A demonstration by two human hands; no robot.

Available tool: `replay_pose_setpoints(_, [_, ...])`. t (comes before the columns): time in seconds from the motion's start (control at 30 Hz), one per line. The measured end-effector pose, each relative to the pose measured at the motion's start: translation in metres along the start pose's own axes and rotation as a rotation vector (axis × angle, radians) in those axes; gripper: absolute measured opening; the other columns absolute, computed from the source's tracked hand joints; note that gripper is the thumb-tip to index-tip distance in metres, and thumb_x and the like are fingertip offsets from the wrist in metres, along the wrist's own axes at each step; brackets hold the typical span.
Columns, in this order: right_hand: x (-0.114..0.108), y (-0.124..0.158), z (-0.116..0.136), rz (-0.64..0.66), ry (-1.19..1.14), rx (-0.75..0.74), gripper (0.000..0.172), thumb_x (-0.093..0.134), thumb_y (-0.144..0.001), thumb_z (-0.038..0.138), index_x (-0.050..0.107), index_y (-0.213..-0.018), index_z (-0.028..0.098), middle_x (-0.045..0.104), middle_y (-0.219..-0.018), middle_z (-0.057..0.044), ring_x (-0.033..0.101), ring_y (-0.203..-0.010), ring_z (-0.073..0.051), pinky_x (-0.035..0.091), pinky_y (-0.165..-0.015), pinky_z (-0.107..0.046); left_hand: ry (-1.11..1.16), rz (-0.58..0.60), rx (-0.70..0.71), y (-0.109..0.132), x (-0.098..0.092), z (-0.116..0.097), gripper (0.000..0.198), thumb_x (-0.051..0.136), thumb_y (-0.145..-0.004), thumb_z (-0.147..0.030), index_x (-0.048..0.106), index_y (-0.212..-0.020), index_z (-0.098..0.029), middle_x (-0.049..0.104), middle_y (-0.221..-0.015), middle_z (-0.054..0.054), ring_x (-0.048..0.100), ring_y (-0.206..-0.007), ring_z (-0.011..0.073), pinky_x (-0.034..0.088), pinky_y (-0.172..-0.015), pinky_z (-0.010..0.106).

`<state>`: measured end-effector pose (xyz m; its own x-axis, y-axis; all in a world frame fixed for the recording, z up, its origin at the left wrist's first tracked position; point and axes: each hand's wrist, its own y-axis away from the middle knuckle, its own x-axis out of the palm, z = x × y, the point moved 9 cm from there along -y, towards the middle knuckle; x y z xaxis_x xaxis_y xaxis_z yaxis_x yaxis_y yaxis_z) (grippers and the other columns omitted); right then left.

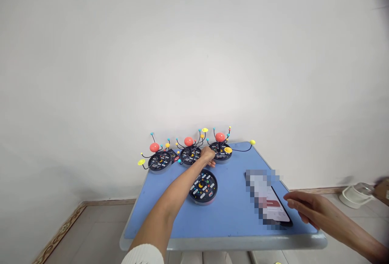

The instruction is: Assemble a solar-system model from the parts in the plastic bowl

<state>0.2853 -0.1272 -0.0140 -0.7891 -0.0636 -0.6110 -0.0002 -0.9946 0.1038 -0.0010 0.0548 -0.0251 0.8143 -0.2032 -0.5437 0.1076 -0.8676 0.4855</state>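
The middle planet model point(190, 157) is judged light, fragile-armed — best held by its base; the left hand's grip point(208, 155) cannot be discerned, the right hand point(306, 207) is released.

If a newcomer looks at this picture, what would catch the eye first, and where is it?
Most likely the three solar-system models with red balls, standing in a row along the back of the blue table. Next, perhaps, the left hand near the middle and right models, and the round base without balls, nearer the viewer.
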Motion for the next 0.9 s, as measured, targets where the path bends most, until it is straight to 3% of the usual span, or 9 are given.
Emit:
replay_pose_setpoints(0.1, [-0.003, 0.003, 0.007, -0.033, 0.013, -0.017, 0.048, 0.049, -0.078, 0.059, 0.07, -0.084, 0.017, 0.05, -0.049, 0.0, 0.044, -0.046, -0.015, 0.036, -0.045, -0.026, -0.07, -0.032, 0.062, 0.005, -0.004, -0.006, 0.045, 0.05, -0.093, -0.033, 0.056, -0.118, 0.003, 0.071, -0.076, 0.019, 0.07, -0.061, 0.0234, 0.057, -0.053, 0.031])
replay_pose_setpoints(0.23, [0.001, 0.004, 0.017, 0.101, 0.043, -0.031, 0.048, 0.051, -0.079, 0.061, 0.07, -0.088, 0.018, 0.053, -0.053, -0.001, 0.046, -0.049, -0.015, 0.038, -0.047, -0.027, -0.176, -0.079, 0.177, 0.016, -0.014, -0.017, 0.038, 0.047, -0.09, -0.027, 0.063, -0.105, 0.005, 0.069, -0.061, 0.019, 0.069, -0.053, 0.0259, 0.055, -0.049, 0.031])
replay_pose_setpoints(0.3, [0.003, 0.006, 0.024, 0.136, 0.061, -0.054, 0.049, 0.049, -0.081, 0.062, 0.07, -0.089, 0.018, 0.053, -0.054, -0.001, 0.046, -0.049, -0.015, 0.037, -0.046, -0.027, -0.229, -0.134, 0.264, 0.03, -0.022, -0.022, 0.032, 0.048, -0.088, -0.023, 0.067, -0.096, 0.002, 0.07, -0.067, 0.021, 0.07, -0.06, 0.0281, 0.056, -0.054, 0.033])
replay_pose_setpoints(0.47, [0.011, 0.01, 0.05, 0.012, 0.082, -0.135, 0.047, 0.046, -0.084, 0.061, 0.071, -0.085, 0.02, 0.054, -0.051, -0.001, 0.051, -0.05, -0.017, 0.04, -0.047, -0.028, -0.323, -0.343, 0.56, 0.097, -0.048, -0.018, 0.025, 0.047, -0.087, -0.017, 0.068, -0.099, -0.009, 0.07, -0.105, 0.021, 0.065, -0.105, 0.0304, 0.049, -0.09, 0.039])
replay_pose_setpoints(0.6, [0.051, 0.011, 0.084, 0.085, 0.105, -0.226, 0.04, 0.051, -0.083, 0.055, 0.071, -0.09, 0.021, 0.068, -0.073, -0.005, 0.061, -0.06, -0.019, 0.05, -0.057, -0.031, -0.312, -0.425, 0.708, 0.148, -0.064, 0.027, 0.032, 0.038, -0.092, -0.018, 0.066, -0.108, -0.016, 0.07, -0.109, 0.013, 0.063, -0.107, 0.0238, 0.045, -0.096, 0.038])
replay_pose_setpoints(0.67, [0.074, 0.006, 0.105, 0.079, 0.145, -0.295, 0.042, 0.054, -0.082, 0.053, 0.067, -0.108, 0.022, 0.069, -0.098, -0.009, 0.065, -0.073, -0.021, 0.054, -0.066, -0.035, -0.213, -0.552, 0.767, 0.166, -0.078, 0.061, 0.032, 0.038, -0.093, -0.019, 0.063, -0.112, -0.016, 0.069, -0.11, 0.012, 0.065, -0.099, 0.0221, 0.049, -0.091, 0.037])
replay_pose_setpoints(0.73, [0.096, -0.002, 0.129, 0.035, 0.171, -0.407, 0.058, 0.059, -0.08, 0.055, 0.056, -0.129, 0.024, 0.059, -0.125, -0.012, 0.064, -0.098, -0.027, 0.054, -0.079, -0.041, -0.083, -0.623, 0.778, 0.174, -0.086, 0.1, 0.032, 0.041, -0.091, -0.023, 0.059, -0.118, -0.018, 0.07, -0.103, 0.01, 0.066, -0.085, 0.0195, 0.053, -0.08, 0.036])
replay_pose_setpoints(0.8, [0.12, -0.013, 0.151, 0.01, 0.247, -0.496, 0.079, 0.067, -0.072, 0.058, 0.045, -0.14, 0.024, 0.046, -0.14, -0.016, 0.051, -0.123, -0.033, 0.046, -0.097, -0.048, -0.026, -0.626, 0.746, 0.175, -0.083, 0.135, 0.039, 0.045, -0.088, -0.023, 0.052, -0.127, -0.017, 0.066, -0.11, 0.011, 0.066, -0.089, 0.0207, 0.055, -0.08, 0.038])
replay_pose_setpoints(0.9, [0.156, -0.032, 0.177, 0.031, 0.427, -0.533, 0.109, 0.077, -0.056, 0.064, 0.035, -0.146, 0.018, 0.033, -0.149, -0.024, 0.027, -0.138, -0.043, 0.031, -0.106, -0.058, -0.008, -0.57, 0.73, 0.173, -0.068, 0.164, 0.063, 0.058, -0.082, -0.026, 0.036, -0.141, -0.019, 0.05, -0.139, 0.014, 0.052, -0.124, 0.0268, 0.045, -0.101, 0.046])
